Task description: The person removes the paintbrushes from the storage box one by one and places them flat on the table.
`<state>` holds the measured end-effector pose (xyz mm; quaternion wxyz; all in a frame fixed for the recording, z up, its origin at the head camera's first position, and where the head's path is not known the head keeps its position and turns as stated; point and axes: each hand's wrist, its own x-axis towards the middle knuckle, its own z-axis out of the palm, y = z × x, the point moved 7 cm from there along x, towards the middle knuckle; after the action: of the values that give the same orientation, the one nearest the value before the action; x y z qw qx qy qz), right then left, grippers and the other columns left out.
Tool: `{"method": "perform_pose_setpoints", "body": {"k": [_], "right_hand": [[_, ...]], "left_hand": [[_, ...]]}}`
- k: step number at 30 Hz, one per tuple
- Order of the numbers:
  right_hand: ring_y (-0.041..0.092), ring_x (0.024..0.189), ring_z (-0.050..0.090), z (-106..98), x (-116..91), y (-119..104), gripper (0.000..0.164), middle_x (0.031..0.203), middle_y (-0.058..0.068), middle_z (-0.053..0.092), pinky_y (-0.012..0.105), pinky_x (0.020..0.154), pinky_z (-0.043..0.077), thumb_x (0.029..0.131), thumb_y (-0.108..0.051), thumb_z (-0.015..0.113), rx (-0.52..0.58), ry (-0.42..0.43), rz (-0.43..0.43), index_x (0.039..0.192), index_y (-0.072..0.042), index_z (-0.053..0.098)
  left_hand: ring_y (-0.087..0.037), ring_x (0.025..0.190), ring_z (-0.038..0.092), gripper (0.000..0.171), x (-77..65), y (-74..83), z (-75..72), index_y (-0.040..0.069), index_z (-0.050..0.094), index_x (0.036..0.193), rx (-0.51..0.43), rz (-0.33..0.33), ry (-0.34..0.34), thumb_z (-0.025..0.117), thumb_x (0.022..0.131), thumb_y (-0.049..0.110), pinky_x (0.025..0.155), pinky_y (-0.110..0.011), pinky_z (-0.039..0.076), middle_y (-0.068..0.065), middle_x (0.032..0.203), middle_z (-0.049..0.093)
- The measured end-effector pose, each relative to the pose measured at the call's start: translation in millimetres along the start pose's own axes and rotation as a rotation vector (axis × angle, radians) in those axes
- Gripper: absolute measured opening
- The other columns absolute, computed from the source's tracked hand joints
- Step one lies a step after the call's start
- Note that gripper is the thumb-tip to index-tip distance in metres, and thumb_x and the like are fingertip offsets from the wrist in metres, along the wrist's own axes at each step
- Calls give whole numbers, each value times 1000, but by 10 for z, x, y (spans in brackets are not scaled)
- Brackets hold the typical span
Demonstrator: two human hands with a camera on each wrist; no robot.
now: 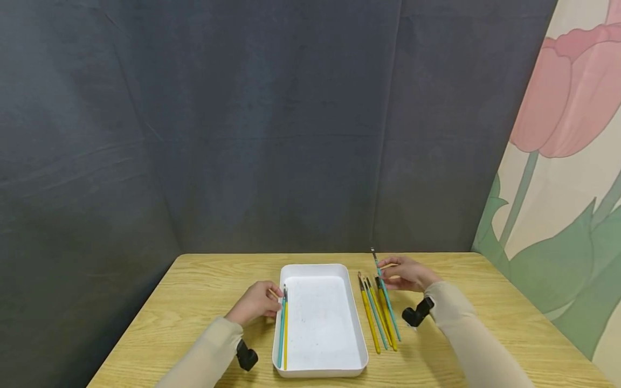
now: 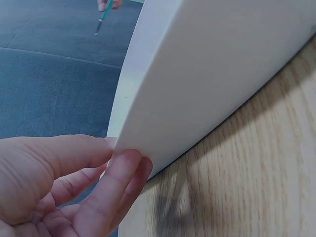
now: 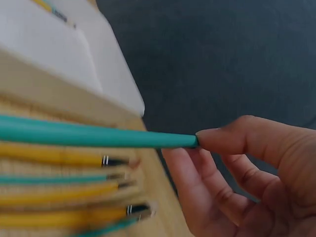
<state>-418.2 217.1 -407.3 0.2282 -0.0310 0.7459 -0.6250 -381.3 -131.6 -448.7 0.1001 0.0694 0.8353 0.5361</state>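
Observation:
A white rectangular tray (image 1: pixel 322 323) lies on the table, and my left hand (image 1: pixel 254 303) pinches its left rim between thumb and fingers. Along that side inside the tray lie a teal paintbrush (image 1: pixel 281 334) and a yellow paintbrush (image 1: pixel 286 345), side by side. To the right of the tray, my right hand (image 1: pixel 406 274) pinches another teal paintbrush (image 1: pixel 386 295) close to its bristle end. In the right wrist view the handle of this held teal paintbrush (image 3: pixel 98 133) passes above several brushes on the table. Its bristles are hidden there by the fingers.
Several yellow and teal brushes, among them a yellow paintbrush (image 1: pixel 371 320), lie in a loose row between the tray and my right hand. A dark cloth (image 1: pixel 271 134) hangs behind the wooden table (image 1: pixel 204 285). A tulip-patterned panel (image 1: pixel 572 178) stands on the right.

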Motion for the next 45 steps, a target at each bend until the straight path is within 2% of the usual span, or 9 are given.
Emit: {"method": "perform_pose_setpoints", "body": {"k": [8, 19, 32, 39, 45], "right_hand": [[13, 80, 63, -159, -4, 284, 41, 101, 12, 57, 25, 71, 58, 95, 0, 53, -40, 43, 68, 133, 8, 41], [11, 68, 59, -247, 39, 529, 36, 89, 9, 58, 24, 63, 56, 92, 6, 52, -92, 96, 99, 127, 10, 45], [10, 59, 56, -285, 72, 688, 28, 79, 7, 56, 24, 57, 55, 87, 7, 58, -149, 176, 147, 114, 7, 55], [9, 55, 54, -260, 49, 659, 27, 76, 6, 57, 24, 55, 55, 82, 10, 61, -200, 233, 139, 109, 7, 56], [6, 48, 51, -213, 42, 621, 28, 66, 3, 55, 24, 52, 55, 79, 12, 61, -237, 245, 121, 106, 6, 57]], "left_hand": [[-16, 66, 57, 23, 6, -12, -4, -6, 60, 100, 31, -17, 9, 70, 80, -7, 61, -29, 56, -10, 82, 56], [-16, 66, 58, 23, 4, 6, -5, -7, 60, 101, 31, -12, 8, 69, 81, -7, 62, -30, 57, -11, 81, 56], [-17, 66, 58, 22, 5, 0, 5, -6, 60, 101, 38, -20, 5, 69, 80, -6, 62, -30, 57, -10, 81, 56], [-16, 66, 58, 23, 10, 13, 8, -6, 60, 101, 40, -13, 10, 69, 80, -6, 61, -29, 56, -10, 81, 56], [-16, 65, 57, 23, 10, 16, 14, -7, 60, 100, 30, -1, 7, 69, 79, -7, 61, -30, 56, -10, 80, 56]]}}
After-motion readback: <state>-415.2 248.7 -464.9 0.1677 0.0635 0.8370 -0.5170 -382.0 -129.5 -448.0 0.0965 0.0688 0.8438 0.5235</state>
